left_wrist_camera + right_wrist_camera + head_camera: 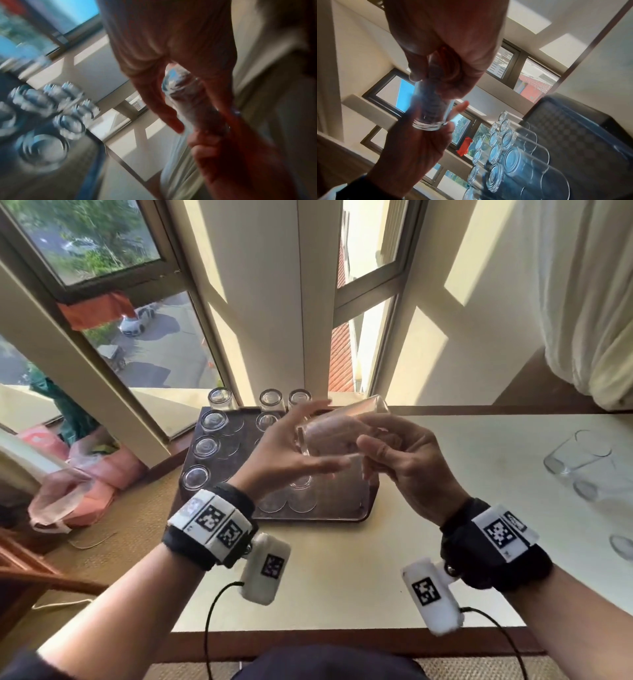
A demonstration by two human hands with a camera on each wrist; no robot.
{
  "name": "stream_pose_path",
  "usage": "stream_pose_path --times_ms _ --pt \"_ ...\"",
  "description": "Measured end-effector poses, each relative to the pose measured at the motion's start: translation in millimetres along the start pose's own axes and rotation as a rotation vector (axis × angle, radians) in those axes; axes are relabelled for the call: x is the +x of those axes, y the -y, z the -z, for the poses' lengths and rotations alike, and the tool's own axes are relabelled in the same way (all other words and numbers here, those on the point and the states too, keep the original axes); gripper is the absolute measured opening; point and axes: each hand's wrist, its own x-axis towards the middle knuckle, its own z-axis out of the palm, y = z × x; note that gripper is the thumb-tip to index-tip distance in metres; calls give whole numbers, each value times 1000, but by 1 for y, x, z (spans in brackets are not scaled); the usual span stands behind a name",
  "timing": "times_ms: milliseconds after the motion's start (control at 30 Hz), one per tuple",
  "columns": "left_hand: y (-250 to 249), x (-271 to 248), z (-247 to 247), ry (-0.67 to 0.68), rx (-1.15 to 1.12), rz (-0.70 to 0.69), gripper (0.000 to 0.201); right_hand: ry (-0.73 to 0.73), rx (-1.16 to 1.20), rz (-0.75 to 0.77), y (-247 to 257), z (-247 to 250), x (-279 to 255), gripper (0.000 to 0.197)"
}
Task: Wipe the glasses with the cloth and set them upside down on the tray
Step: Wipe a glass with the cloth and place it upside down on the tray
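A clear glass [337, 428] lies nearly on its side in the air above the dark tray [364, 510]. My right hand [394, 453] grips it round the end away from its base, fingers curled. My left hand [294, 440] is flat with straight fingers, its palm against the thick base. In the right wrist view the glass [429, 108] runs from my right hand [447, 56] down to the left palm [419, 142]. The left wrist view is blurred and shows the glass [181, 88] between both hands. I cannot make out a cloth in either hand.
Several glasses [205, 446] stand upside down in rows on the tray's left and back [513, 155]. A few upright glasses [579, 455] stand on the pale table [342, 577] at the right. Pink bags [89, 491] lie on the sill at the left. Windows close off the back.
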Motion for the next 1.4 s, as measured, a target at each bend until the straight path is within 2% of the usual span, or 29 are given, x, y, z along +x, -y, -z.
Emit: stream_pose_path --times_ms 33,67,100,167,233,267,300,333,367,433,467,500,567,667,700,733,767,800,867,933,967,1033,1100,1167,1200,1233,1300,1333,1400 --pt "1 -1 0 21 -177 130 92 11 -56 40 2 -1 0 34" --pt "1 0 1 9 -258 177 83 37 -121 61 4 -1 1 39" --pt "-2 0 0 -23 -250 140 75 70 -168 59 7 -1 1 40" --pt "-8 -1 -3 -130 15 -102 68 99 -165 -4 10 0 1 34" --pt "-8 -2 -4 -191 447 -442 71 77 -68 -81 11 3 1 30" --pt "-8 -3 -7 -212 597 -554 74 59 -41 -93 12 4 1 30" --pt "-5 -2 -9 -233 637 -578 76 41 -34 -83 12 5 2 30" --pt "-2 -1 -10 -247 590 -516 81 20 -42 -55 12 5 3 30" --pt "-3 1 -11 -233 435 -371 88 -1 -62 -9 13 4 4 29" --pt "-12 1 -16 -131 -78 -1 96 -20 -140 105 16 2 6 30" --pt "-12 2 -16 -96 -277 113 93 -2 -187 151 17 0 8 31" --pt "-12 4 -14 -109 -370 145 83 31 -215 168 18 -2 9 30" --pt "-18 3 -9 -205 -272 29 67 87 -161 84 20 -5 12 26" --pt "-18 -3 -1 -238 184 -349 71 114 25 -97 18 -5 11 21" --pt "-16 -4 1 -227 310 -433 71 102 81 -117 17 -6 9 19" --pt "-13 -5 2 -214 359 -447 73 82 120 -113 15 -7 7 22" --pt "-11 -6 3 -183 334 -391 76 59 140 -84 13 -8 6 29" --pt "-11 -7 3 -140 193 -263 83 35 131 -30 12 -9 5 34" --pt "-14 -10 0 -38 -248 15 92 17 12 103 11 -9 6 30" --pt "-14 -10 -4 -82 -404 119 81 76 -80 147 10 -11 10 21" --pt "-16 -11 -4 -132 -355 91 74 102 -71 104 11 -13 11 21" --pt "-18 -11 0 -211 -113 -51 64 131 33 -41 10 -15 9 22" --pt "-16 -15 7 -189 197 -264 64 128 117 -157 8 -15 5 18" --pt "-6 -15 10 -166 369 -354 71 93 156 -181 6 -15 2 21" --pt "-3 -14 8 -160 317 -308 74 69 168 -150 5 -14 2 28" --pt "-4 -12 3 -154 165 -210 78 50 163 -99 5 -14 2 32" --pt "-9 -9 -7 -85 -163 -55 81 33 91 16 7 -14 3 29" --pt "-10 -7 -9 -75 -247 -17 76 38 37 61 10 -15 3 27" --pt "-17 -4 -10 -106 -247 -27 61 64 -33 67 14 -17 5 26"
